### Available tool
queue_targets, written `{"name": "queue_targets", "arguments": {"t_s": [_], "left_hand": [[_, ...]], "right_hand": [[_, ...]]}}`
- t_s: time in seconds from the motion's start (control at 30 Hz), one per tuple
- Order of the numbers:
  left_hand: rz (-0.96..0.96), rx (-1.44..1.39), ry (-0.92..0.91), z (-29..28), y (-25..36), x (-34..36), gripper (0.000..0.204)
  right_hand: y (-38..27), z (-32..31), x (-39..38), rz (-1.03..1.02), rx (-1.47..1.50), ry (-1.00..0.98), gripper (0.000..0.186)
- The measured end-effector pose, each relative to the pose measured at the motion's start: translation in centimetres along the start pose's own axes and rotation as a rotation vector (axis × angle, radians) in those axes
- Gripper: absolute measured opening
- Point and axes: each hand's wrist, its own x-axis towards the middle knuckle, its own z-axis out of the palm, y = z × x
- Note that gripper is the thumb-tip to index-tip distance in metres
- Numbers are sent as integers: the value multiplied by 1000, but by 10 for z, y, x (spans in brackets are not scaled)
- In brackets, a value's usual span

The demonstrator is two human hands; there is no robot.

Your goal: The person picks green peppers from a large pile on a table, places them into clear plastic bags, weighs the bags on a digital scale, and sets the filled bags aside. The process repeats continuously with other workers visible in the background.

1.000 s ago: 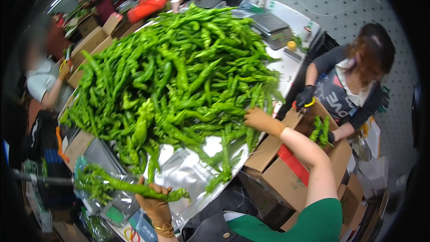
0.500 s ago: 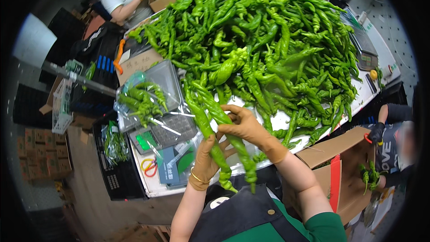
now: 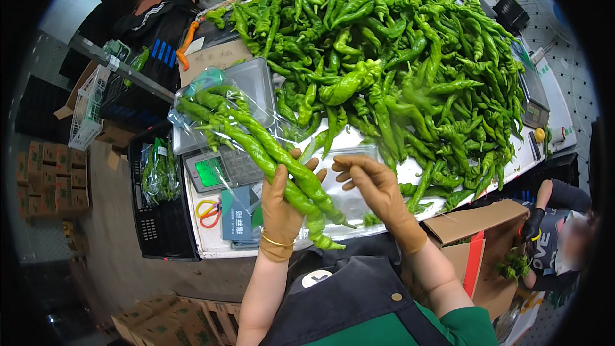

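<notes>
My left hand [image 3: 282,208], in a tan glove, grips a bunch of long green peppers [image 3: 266,147] that slants up to the left. The bunch's upper ends lie over a clear plastic bag [image 3: 211,99] on the scale tray. My right hand [image 3: 378,192], also gloved, is beside the bunch with fingers spread, touching a clear plastic bag [image 3: 352,202] on the table edge. A big heap of green peppers [image 3: 397,64] covers the table behind both hands.
A digital scale [image 3: 221,170] with a green display sits left of my hands, red-and-yellow scissors [image 3: 206,211] below it. A black crate [image 3: 160,218] holds bagged peppers. An open cardboard box [image 3: 474,237] stands at my right, where another person [image 3: 551,230] crouches.
The bunch of peppers has swung from hanging between both hands to lying slanted in my left hand. My right hand has let go and moved right onto the clear bag.
</notes>
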Motion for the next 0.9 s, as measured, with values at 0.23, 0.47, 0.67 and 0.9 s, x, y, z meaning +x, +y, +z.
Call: {"name": "queue_targets", "arguments": {"t_s": [0.23,0.47,0.67,0.9], "left_hand": [[144,387,18,14,-4,-6,46],[49,487,-40,4,-15,-15,68],[503,760,-19,-17,21,-17,59],[677,1012,183,-55,61,-11,37]], "right_hand": [[-6,33,-5,-350,-560,-188,75],[14,28,8,-73,-261,-275,79],[38,-6,1,520,1008,-334,69],[54,-18,-10,413,1217,-371,67]]}}
